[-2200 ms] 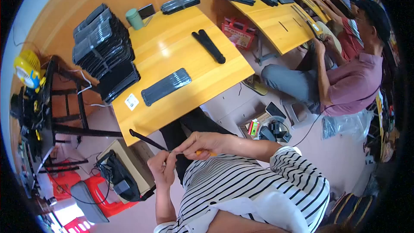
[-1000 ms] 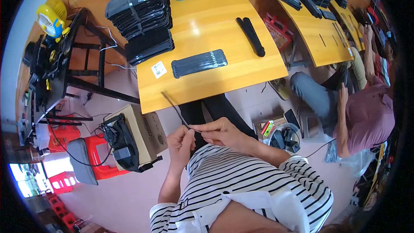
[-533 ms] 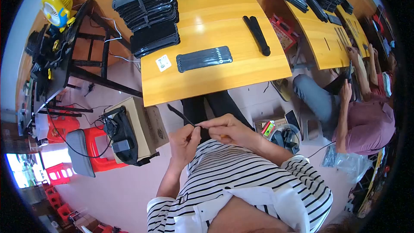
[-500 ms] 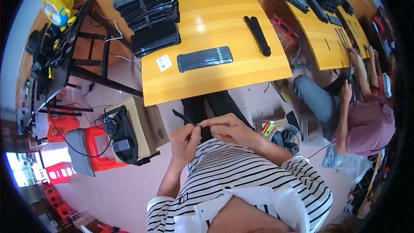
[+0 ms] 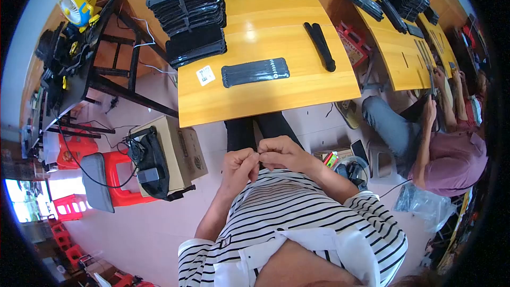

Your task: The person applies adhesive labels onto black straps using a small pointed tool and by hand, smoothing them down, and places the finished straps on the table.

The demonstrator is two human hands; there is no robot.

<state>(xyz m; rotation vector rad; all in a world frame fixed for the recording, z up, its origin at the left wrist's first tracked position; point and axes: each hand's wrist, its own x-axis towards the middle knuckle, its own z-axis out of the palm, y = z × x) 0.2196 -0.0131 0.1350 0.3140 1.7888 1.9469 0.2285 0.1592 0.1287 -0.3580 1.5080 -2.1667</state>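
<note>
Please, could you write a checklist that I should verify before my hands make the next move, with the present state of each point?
1. Bare left hand and bare right hand close together: ok.
2. Something held between the fingertips: cannot tell, the fingers hide it.
3. Hands over the yellow wooden table: not ok, they are before its near edge.
4. Flat black shiny rectangular pack lying fully on the table: ok.
5. White square label uncovered, left of that pack: ok.

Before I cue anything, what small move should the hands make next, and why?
Perhaps ease the bare left hand slightly away from the bare right hand: both are curled close together before the black-striped white shirt, hiding whatever may be pinched between them.
</note>
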